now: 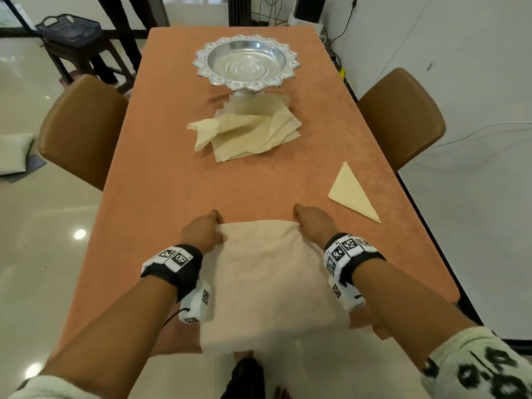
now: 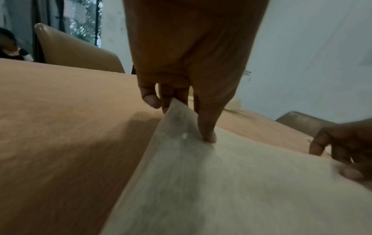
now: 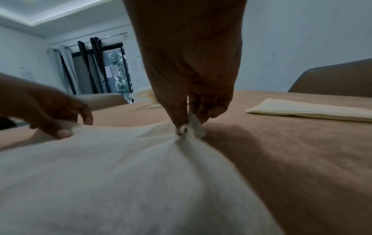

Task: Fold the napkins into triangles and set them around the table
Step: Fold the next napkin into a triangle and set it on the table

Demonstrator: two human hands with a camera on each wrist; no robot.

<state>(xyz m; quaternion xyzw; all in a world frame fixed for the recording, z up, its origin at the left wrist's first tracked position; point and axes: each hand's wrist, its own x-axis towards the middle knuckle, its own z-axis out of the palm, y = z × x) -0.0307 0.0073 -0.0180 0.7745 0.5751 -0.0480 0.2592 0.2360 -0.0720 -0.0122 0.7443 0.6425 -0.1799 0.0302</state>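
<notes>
A cream napkin (image 1: 264, 280) lies spread over the near edge of the orange table (image 1: 161, 182), its lower part hanging off. My left hand (image 1: 205, 230) pinches its far left corner between thumb and fingers (image 2: 207, 127). My right hand (image 1: 312, 223) pinches the far right corner, bunched between the fingertips (image 3: 181, 122). The napkin (image 3: 120, 174) is stretched between both hands. A napkin folded into a triangle (image 1: 352, 194) lies flat near the right table edge. A loose pile of unfolded napkins (image 1: 247, 131) sits mid-table.
A silver pedestal bowl (image 1: 244, 63) stands behind the pile. Brown chairs flank the table at the left (image 1: 80, 131) and the right (image 1: 403, 116). A dark basket (image 1: 69, 30) sits on a stool at the far left. A cable trails over the floor on the right.
</notes>
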